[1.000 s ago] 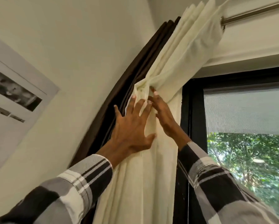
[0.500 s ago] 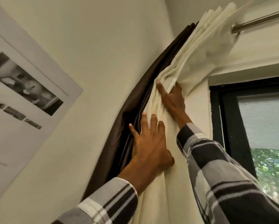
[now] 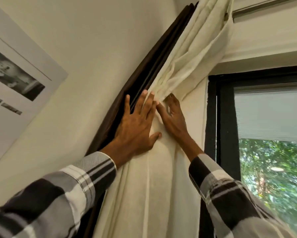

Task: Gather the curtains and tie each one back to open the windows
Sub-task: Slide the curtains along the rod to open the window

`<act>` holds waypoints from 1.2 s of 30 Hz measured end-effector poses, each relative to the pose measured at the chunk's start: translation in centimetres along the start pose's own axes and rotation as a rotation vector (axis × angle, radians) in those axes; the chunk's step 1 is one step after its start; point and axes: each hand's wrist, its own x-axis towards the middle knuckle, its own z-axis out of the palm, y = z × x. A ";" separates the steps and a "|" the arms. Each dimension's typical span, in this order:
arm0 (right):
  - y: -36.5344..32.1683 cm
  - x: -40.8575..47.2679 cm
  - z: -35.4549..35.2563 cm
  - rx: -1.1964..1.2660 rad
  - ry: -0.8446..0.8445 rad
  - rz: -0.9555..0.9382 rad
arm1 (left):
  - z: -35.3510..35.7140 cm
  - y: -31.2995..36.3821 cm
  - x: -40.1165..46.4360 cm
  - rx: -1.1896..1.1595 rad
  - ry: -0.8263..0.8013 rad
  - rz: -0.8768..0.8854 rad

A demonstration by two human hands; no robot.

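The cream curtain hangs bunched at the left edge of the window, down the middle of the frame, with the dark brown curtain folded tight against the wall just left of it. Both look gathered already, and the glass at right stands uncovered, so the gathering seems largely done here. No tie-back cord or band shows, so the tying looks not yet done.

The left hand lies flat with fingers spread, its grip released, pressing the pleats near the seam between the two fabrics. The right hand touches the cream folds where they pinch together; its fingertips are tucked into the cloth, so I cannot tell whether they clench it.

The wall is plain off-white, a black-and-white poster at the left of the frame. A metal rod runs along the upper right, and green foliage shows through the pane at lower right.
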 end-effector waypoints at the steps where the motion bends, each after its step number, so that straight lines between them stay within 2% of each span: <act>1: -0.1 -0.9 -0.5 -0.024 -0.010 -0.003 | -0.5 0.1 -0.2 -0.013 0.012 0.022; 8: -2.8 -5.3 -6.3 -0.170 0.000 -0.018 | -4.8 3.0 -1.6 -0.139 0.068 0.141; 12: -5.0 -8.2 -12.3 -0.315 -0.020 -0.039 | -9.0 6.1 -2.1 -0.155 0.062 0.200; 14: -5.8 -9.6 -14.8 -0.387 -0.045 -0.045 | -10.6 7.7 -2.5 -0.148 0.037 0.197; 18: -7.8 -12.4 -21.8 -0.484 -0.100 -0.048 | -14.6 12.5 -2.8 -0.284 0.070 0.165; 23: -11.8 -16.8 -33.8 -0.684 -0.152 -0.035 | -21.6 20.8 -2.6 -0.390 0.059 0.119; 25: -13.7 -19.1 -40.7 -0.800 -0.208 -0.031 | -26.5 25.8 -2.7 -0.472 0.054 0.109; 28: -16.0 -21.6 -47.0 -0.935 -0.280 -0.046 | -30.8 30.3 -2.8 -0.592 0.024 0.089; 32: -19.2 -26.4 -60.5 -1.160 -0.379 -0.074 | -39.2 40.6 -2.2 -0.751 0.036 0.108; 36: -22.8 -30.3 -72.3 -1.293 -0.415 0.012 | -45.9 49.4 -1.7 -0.922 -0.004 0.081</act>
